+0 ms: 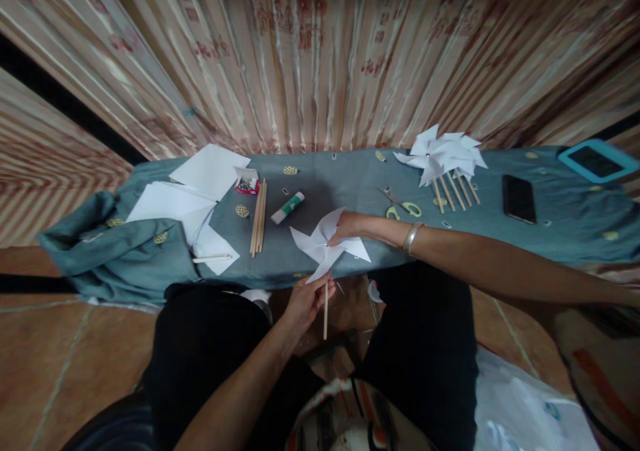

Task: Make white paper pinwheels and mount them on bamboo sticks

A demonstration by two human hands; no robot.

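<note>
A white paper pinwheel (320, 244) on a thin wooden stick (325, 314) is held upright over the near edge of a low table covered in blue-grey cloth (350, 178). My left hand (305, 301) is closed round the stick just below the paper. My right hand (350, 228), with a bangle at the wrist, pinches the pinwheel's centre and right blade from behind.
On the cloth lie loose wooden sticks (259, 216), a glue stick (287, 208), a red box of pins (247, 184), white paper sheets (185, 204), scissors (403, 206), several finished pinwheels (443, 154), a black phone (519, 198) and a tablet (597, 160). A curtain hangs behind.
</note>
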